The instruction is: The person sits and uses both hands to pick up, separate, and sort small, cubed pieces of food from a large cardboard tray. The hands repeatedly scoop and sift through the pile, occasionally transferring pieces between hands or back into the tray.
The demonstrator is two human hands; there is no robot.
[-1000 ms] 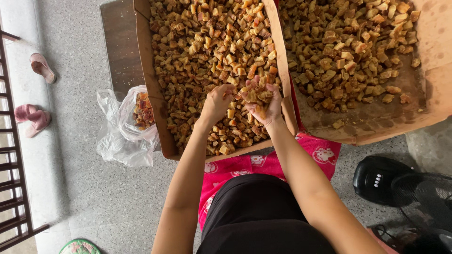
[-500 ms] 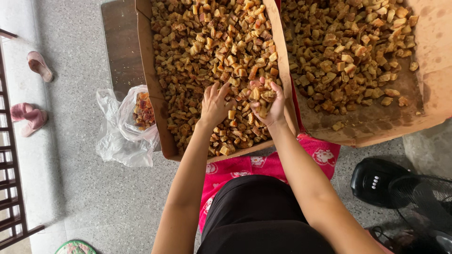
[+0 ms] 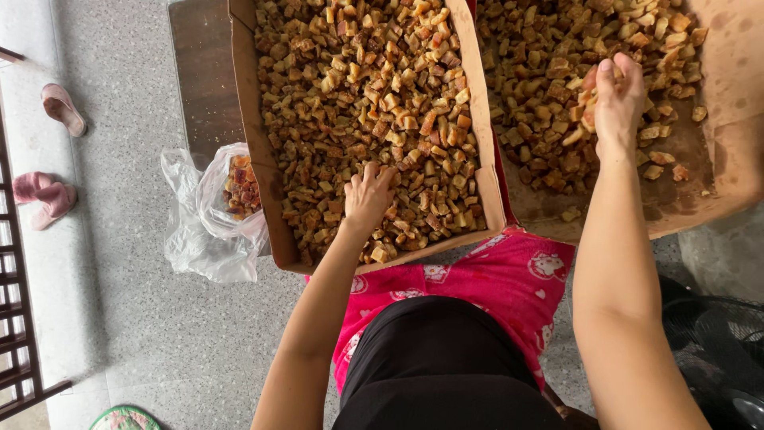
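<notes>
Basically, a handful of brown chunks (image 3: 585, 99) is clenched in the right hand (image 3: 617, 103) over the right box (image 3: 716, 159), while the left hand (image 3: 366, 195) is pressed loosely curled into the left box (image 3: 255, 159). Best released low, so nothing gets scattered.

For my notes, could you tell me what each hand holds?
Right hand cups brown fried chunks in its fingers; left hand rests in the chunks, hold unclear.

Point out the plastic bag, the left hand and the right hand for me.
plastic bag (image 3: 203, 231): head view, on its crumpled clear side.
left hand (image 3: 368, 195): head view, back of the hand.
right hand (image 3: 617, 99): head view, back of the hand.
</notes>
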